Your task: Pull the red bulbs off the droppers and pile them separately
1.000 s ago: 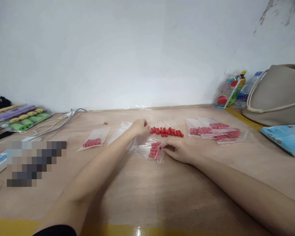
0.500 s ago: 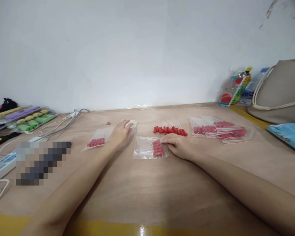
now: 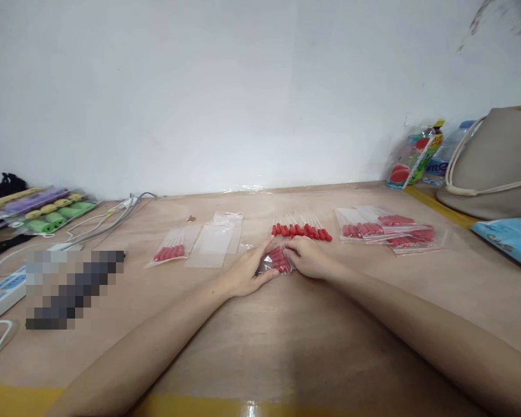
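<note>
A small clear zip bag (image 3: 278,260) holding several red-tipped sticks lies on the table between my hands. My left hand (image 3: 245,273) covers the bag's left end, thumb on the near side and fingers on the far side, gripping it. With its fingers closed, my right hand (image 3: 310,258) pinches the bag's right edge. Just beyond, a row of loose red-tipped white sticks (image 3: 301,230) lies with the red ends toward me. Flat zip bags (image 3: 208,246) with nothing visible inside lie left of my left hand. Farther left is another bag of red-tipped sticks (image 3: 169,252).
Several filled bags (image 3: 388,229) overlap on the right. Beyond them stand drink bottles (image 3: 406,162), a beige bag (image 3: 495,156) and a blue packet (image 3: 510,237). On the left are a power strip (image 3: 4,292), cables (image 3: 108,223), a pixelated dark object (image 3: 76,289) and colourful packs (image 3: 54,211).
My left hand has moved right and toward me, from the flat bags to the left end of the filled bag. My right hand stays at that bag's right edge.
</note>
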Demonstrator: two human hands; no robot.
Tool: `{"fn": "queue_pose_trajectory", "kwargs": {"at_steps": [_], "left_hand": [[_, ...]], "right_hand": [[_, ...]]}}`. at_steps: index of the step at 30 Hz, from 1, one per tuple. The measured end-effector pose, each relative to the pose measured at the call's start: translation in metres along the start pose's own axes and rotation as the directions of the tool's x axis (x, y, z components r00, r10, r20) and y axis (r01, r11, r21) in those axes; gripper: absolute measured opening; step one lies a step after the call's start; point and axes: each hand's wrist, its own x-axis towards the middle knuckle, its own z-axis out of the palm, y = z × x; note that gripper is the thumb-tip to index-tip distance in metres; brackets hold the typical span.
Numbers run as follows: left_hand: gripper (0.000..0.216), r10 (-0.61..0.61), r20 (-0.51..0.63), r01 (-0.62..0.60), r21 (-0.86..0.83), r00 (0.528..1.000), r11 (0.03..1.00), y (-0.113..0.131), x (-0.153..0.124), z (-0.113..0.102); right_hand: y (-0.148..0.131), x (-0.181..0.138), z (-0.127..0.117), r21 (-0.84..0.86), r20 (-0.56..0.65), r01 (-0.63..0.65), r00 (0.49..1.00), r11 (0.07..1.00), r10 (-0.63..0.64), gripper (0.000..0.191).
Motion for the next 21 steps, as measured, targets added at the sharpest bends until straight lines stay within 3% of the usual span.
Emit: {"fn": "queue_pose_trajectory", "kwargs": {"at_steps": [3,10,15,21], "left_hand": [[0.069,-0.009,-0.009,0.008,-0.015,1.000,1.000,0.001,-0.001,0.000],[0.065,-0.031,-0.022,0.031,-0.023,0.999,0.999,-0.001,-0.001,0.002],[0.061,-0.021,-0.014,0.021,-0.024,1.000,0.999,0.000,-0.001,0.001],[0.062,-0.038,0.001,0.038,-0.019,0.999,0.999,-0.001,-0.002,0.001]], "right_hand": [[0.003,-0.001,0.002,0.066,0.012,-0.012,1.000,0.998,0.011,0.017],[0.007,-0.005,0.003,0.447,0.087,-0.100,0.994,0.889,0.068,0.017],[0.007,-0.003,-0.004,0.450,0.200,-0.097,0.980,0.888,0.006,0.011],[0.010,-0.003,-0.009,0.464,0.188,-0.091,0.982,0.881,0.003,0.016]]}}
